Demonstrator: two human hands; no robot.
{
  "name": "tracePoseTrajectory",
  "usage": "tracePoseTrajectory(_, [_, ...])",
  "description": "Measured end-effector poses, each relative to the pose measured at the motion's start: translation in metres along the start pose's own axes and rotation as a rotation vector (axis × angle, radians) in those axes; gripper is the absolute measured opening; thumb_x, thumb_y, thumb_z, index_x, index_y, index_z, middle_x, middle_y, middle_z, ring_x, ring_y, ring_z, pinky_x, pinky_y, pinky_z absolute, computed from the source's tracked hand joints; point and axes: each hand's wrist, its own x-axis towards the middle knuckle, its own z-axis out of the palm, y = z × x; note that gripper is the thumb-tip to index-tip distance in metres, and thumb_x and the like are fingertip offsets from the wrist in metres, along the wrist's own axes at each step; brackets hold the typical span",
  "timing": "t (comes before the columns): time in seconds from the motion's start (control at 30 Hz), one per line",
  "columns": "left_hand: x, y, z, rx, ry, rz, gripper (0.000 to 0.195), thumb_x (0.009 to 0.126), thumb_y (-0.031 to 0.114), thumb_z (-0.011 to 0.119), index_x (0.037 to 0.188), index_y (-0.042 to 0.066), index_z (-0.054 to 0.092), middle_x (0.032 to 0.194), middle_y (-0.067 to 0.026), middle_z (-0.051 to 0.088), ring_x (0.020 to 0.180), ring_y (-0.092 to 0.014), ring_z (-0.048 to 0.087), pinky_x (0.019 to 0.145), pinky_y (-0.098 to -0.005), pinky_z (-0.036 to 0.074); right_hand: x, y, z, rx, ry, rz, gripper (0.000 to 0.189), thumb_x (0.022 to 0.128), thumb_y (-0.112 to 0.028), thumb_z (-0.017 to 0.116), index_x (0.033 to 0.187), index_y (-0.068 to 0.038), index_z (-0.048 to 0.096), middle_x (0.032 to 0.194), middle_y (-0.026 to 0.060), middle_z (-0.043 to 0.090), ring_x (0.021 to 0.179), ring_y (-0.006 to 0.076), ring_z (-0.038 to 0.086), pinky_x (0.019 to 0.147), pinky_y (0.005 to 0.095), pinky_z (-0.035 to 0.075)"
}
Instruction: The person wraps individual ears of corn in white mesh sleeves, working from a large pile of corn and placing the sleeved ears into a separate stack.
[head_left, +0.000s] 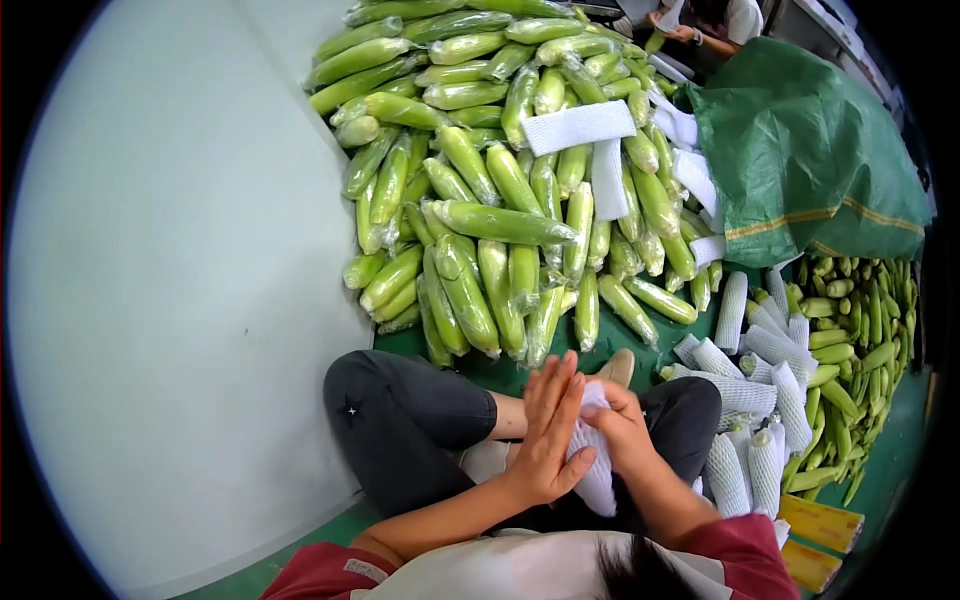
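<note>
My right hand (619, 424) is closed around a white foam mesh sleeve (592, 469) above my lap. Beside it, my left hand (551, 435) is held up with a flat palm and straight fingers against or very near the sleeve; contact is not clear. Whether anything is inside the sleeve cannot be seen. In front of my legs lies a large pile of pale green, zucchini-like vegetables (465, 296) in clear plastic wrap. Two flat foam mesh sleeves (577, 126) rest on the pile. To my right, more vegetables in foam mesh sleeves (791, 405) lie heaped.
A pale wall or panel (187, 300) stands at the left. At the right are unwrapped green vegetables (877, 356), a green woven sack (802, 165) and yellow boxes or rolls (821, 521). Another person (705, 30) handles a vegetable and white sleeve at the top right.
</note>
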Motion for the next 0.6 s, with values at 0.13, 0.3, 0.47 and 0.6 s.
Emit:
tracePoseTrajectory(0.13, [-0.014, -0.007, 0.001, -0.395, 0.075, -0.151, 0.060, 0.096, 0.031, 0.033, 0.143, -0.004, 0.015, 0.149, -0.0223, 0.013, 0.137, -0.037, 0.017, 0.110, -0.0423, 0.014, -0.017, 0.017, 0.012, 0.724, 0.000, 0.277, 0.054, 0.084, -0.028, 0.053, 0.129, 0.000, 0.041, 0.111, 0.0091, 0.058, 0.099, 0.0193, 0.059, 0.085, 0.0343, 0.050])
tracePoseTrajectory(0.3, [-0.053, -0.026, 0.025, -0.722, 0.369, -0.493, 0.042, 0.100, 0.026, 0.025, 0.132, -0.001, 0.032, 0.133, -0.0164, 0.038, 0.119, -0.027, 0.043, 0.103, -0.0355, 0.031, -0.006, 0.062, 0.020, -0.045, 0.079, 0.015, 0.029, 0.082, -0.002, 0.064, 0.110, -0.002, 0.058, 0.101, 0.0023, 0.057, 0.089, 0.0105, 0.055, 0.077, 0.0220, 0.043])
tracePoseTrajectory(0.47, [-0.042, -0.043, 0.001, -0.579, 0.642, -0.536, 0.025, 0.095, 0.018, 0.044, 0.108, -0.002, 0.052, 0.101, -0.0095, 0.051, 0.091, -0.016, 0.050, 0.081, -0.0273, 0.041, 0.042, 0.053, 0.057, -0.230, 0.247, -0.224, 0.009, 0.088, -0.008, 0.058, 0.091, -0.004, 0.051, 0.089, 0.0025, 0.055, 0.080, 0.0124, 0.052, 0.074, 0.0231, 0.041])
tracePoseTrajectory(0.6, [-0.007, -0.077, -0.075, -1.389, 0.801, -0.685, 0.032, 0.094, 0.033, 0.044, 0.090, 0.005, 0.060, 0.089, -0.0042, 0.062, 0.082, -0.014, 0.059, 0.076, -0.0310, 0.047, 0.097, -0.010, 0.065, 0.064, -0.105, 0.363, 0.027, 0.083, -0.019, 0.065, 0.105, -0.004, 0.059, 0.095, 0.0075, 0.064, 0.081, 0.0142, 0.061, 0.072, 0.0271, 0.048])
